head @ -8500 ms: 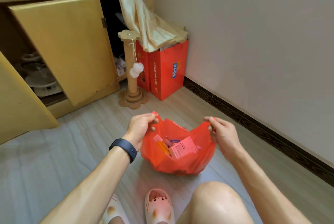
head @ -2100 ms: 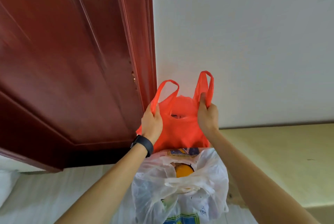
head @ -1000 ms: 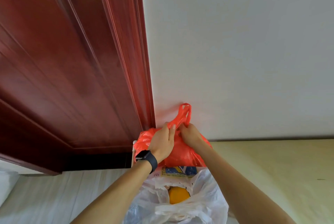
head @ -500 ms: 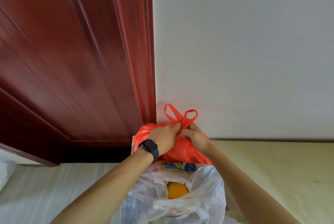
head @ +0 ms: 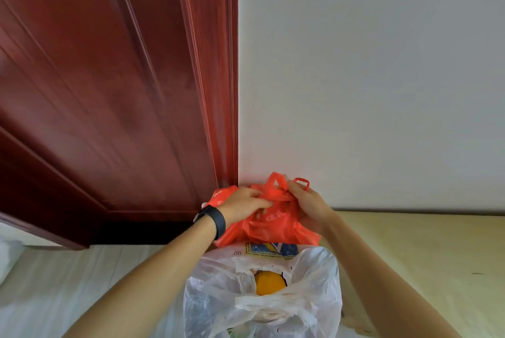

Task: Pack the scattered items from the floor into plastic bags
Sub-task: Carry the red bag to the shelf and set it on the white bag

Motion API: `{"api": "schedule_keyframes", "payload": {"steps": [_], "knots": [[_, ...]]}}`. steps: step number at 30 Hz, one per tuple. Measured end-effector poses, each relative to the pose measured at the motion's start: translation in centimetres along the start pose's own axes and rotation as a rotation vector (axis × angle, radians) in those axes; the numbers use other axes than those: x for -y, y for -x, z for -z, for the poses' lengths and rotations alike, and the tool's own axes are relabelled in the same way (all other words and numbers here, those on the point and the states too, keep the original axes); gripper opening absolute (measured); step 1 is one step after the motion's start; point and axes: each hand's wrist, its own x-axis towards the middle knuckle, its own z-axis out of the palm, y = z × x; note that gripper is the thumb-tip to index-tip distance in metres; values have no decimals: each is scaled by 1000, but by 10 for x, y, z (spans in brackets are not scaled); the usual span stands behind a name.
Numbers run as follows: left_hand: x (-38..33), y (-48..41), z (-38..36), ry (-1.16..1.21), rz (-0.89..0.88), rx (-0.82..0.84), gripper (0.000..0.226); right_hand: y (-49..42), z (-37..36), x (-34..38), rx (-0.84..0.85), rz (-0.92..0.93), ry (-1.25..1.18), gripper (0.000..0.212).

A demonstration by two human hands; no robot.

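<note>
We look at a room corner where a dark red wooden door (head: 109,92) with grooved panels fills the left half and a plain white wall (head: 369,78) fills the right. The 2 meet at the door's frame edge, which runs straight down to the red bag (head: 273,231). A dark gap (head: 142,231) lies along the foot of the door. Below it, at lower left, the floor (head: 68,283) is pale grey with a faint wood grain. A white, soft-looking object (head: 8,258) shows at the far left edge, too cropped for us to name. On the right a pale yellow surface (head: 423,255) runs from the base of the wall toward us; we cannot tell whether it is floor or furniture top.

The red bag sits at the foot of the wall, just right of the door frame. The left hand (head: 246,205), with a black wristband (head: 216,217), has its grip closed, fingers curled into the gathered plastic at the bag's mouth. The right hand (head: 308,205) also has a closed grip, pinching the 2 handle loops (head: 276,187), which stick up between the hands.

Nearer us stands a white plastic bag (head: 273,307), its mouth loosely open on an orange round thing (head: 269,284). A blue and yellow printed pack (head: 270,249) shows between the 2 bags, touching both.
</note>
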Motion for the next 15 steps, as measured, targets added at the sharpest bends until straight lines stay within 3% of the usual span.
{"api": "schedule_keyframes", "payload": {"steps": [3,5,8,10,12,15], "knots": [[-9,-1,15,393,179,124,34,13,3,12,110,85,235,24],[-12,-3,22,493,289,203,34,17,2,20,89,173,500,23],[-11,-7,24,478,263,218,18,13,-5,18,-118,379,903,20],[-11,-10,23,417,210,217,27,6,-11,10,-263,499,1089,23],[-10,-13,23,335,213,255,42,0,-15,2,-347,565,1150,25],[-5,-21,27,82,227,217,72,-4,-17,-4,-384,619,1048,28]]}}
